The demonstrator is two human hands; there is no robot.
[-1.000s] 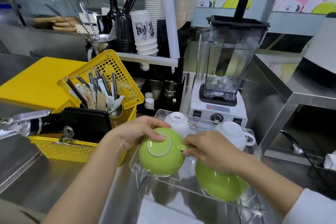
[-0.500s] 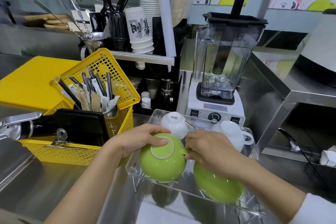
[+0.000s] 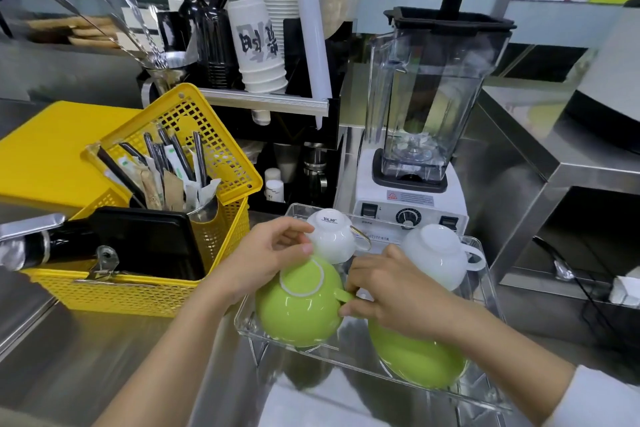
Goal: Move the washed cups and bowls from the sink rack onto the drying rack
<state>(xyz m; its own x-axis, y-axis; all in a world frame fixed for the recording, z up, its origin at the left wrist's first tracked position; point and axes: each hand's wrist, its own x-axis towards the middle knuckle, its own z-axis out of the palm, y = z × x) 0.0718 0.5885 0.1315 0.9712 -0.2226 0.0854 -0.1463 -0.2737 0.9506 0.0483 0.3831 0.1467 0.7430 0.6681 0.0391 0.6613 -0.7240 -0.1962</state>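
Observation:
A clear plastic drying rack [image 3: 491, 291] stands on the steel counter in front of me. A green cup [image 3: 298, 312] lies upside down at its front left. My left hand [image 3: 263, 256] rests on the cup's base rim, fingers curled over it. My right hand [image 3: 391, 291] pinches the cup's handle from the right. A second green cup or bowl [image 3: 419, 357] lies upside down under my right wrist. Two white cups, one marked with a logo [image 3: 332, 236] and one plain [image 3: 436, 253], sit upside down at the rack's back.
A yellow basket [image 3: 138, 295] with a cutlery holder, a black tray and a metal tool stands to the left. A blender [image 3: 422, 121] stands just behind the rack. Paper cups and utensils fill a shelf behind. A steel ledge rises at right.
The green cup has tilted slightly, its base turned more toward the back. My left hand's fingers have shifted up toward the white cup; my right hand stays at the handle.

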